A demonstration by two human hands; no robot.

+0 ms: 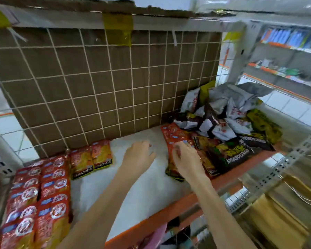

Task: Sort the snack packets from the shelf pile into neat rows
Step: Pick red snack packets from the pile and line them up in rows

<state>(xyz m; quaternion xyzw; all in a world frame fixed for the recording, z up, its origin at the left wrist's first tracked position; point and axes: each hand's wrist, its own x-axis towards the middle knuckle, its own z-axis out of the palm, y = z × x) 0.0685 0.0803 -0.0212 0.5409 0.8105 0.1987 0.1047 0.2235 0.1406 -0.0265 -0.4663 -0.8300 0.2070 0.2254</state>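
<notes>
A loose pile of snack packets (226, 119), white, black and yellow-green, fills the shelf's right back corner. In front of it lie red-orange packets (174, 135) and black ones (235, 151). My right hand (185, 159) lies on the red-orange packet at the pile's left edge, its fingers curled onto it. My left hand (138, 155) hovers over the bare white shelf (147, 186) just to the left, fingers relaxed and holding nothing. Two rows of red packets (41, 193) lie at the left, with two orange packets (91, 159) beside them at the back.
A brown cardboard back panel behind a white wire grid (104, 83) closes the shelf's rear. The shelf's orange front edge (169, 211) runs diagonally below my arms. A grey upright post (239, 56) stands at the right rear. More shelving shows to the right.
</notes>
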